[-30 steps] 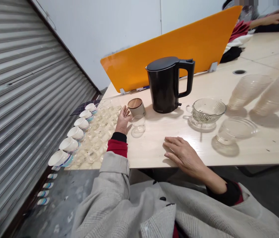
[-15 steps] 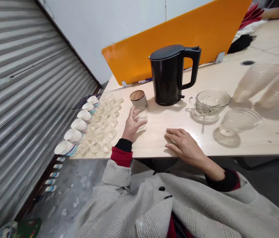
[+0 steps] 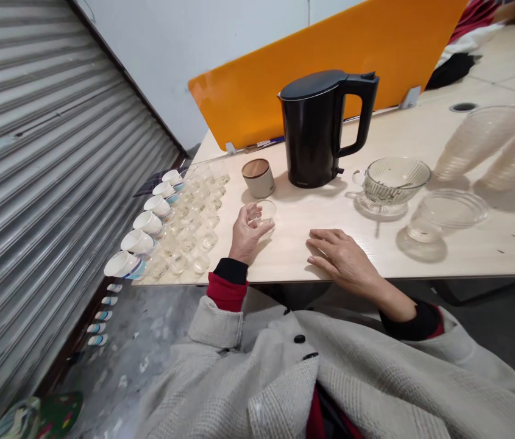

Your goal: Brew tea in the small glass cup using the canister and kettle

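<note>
A small clear plastic cup (image 3: 265, 212) is gripped between the thumb and fingers of my left hand (image 3: 247, 231), close above the table or on it; I cannot tell which. Just behind it stands a grey round canister (image 3: 258, 178) with a brown wooden-looking top. My right hand (image 3: 340, 256) lies on the tabletop near its front edge, fingers stretched out and holding nothing. A black electric kettle (image 3: 311, 131) stands upright beyond both hands. Right of it, a ribbed glass cup (image 3: 394, 183) with a handle sits on a glass saucer and has dark bits inside.
Rows of small clear cups (image 3: 188, 225) and a line of white paper cups (image 3: 138, 242) fill the table's left side. Stacked clear cups (image 3: 449, 213) and taller stacks (image 3: 481, 143) lie tipped at right. An orange divider (image 3: 248, 103) runs behind; a person's sleeve (image 3: 474, 21) shows at upper right.
The view has shifted slightly. My left hand, with the clear cup, has come a little nearer to me, away from the grey canister. My right hand stays put.
</note>
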Available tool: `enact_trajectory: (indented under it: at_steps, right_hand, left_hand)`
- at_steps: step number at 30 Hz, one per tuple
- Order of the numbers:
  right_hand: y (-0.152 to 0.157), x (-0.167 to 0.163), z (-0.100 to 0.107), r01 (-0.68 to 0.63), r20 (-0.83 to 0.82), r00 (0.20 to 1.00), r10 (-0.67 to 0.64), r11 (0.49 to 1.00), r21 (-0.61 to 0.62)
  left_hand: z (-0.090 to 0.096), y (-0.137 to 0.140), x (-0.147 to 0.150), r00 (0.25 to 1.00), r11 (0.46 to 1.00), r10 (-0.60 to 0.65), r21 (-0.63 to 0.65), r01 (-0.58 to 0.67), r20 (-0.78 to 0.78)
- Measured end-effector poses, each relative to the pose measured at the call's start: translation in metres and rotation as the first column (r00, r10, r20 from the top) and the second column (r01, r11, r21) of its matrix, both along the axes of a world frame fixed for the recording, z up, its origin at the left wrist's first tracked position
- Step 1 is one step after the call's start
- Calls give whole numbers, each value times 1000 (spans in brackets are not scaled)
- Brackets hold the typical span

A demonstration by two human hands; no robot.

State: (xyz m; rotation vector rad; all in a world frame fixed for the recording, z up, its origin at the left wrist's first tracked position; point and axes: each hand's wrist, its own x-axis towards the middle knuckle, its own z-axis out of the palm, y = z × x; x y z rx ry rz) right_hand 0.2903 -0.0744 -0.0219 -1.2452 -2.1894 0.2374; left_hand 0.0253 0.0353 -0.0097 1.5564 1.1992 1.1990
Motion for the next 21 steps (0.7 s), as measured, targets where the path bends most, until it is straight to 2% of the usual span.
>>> enact_trajectory:
  at_steps: [4, 9, 15, 21]
  right_hand:
    - [0, 0, -3, 9, -20, 1000, -9, 1000, -11]
    - [3, 6, -1, 70, -187, 979, -80, 996, -61]
    - [25, 20, 32, 245, -366, 897, -248, 968, -56]
    - [67, 25, 55, 374, -528, 749, -400, 913, -161]
  left_hand:
    - [0, 0, 2, 1000, 1000, 2, 13, -2, 11]
    - [3, -4, 3, 999, 1000, 10, -13, -10, 36]
    - [2, -8, 5, 999, 1000, 18, -8, -18, 40]
    - [-1, -7, 5, 999, 1000, -10, 17, 9, 50]
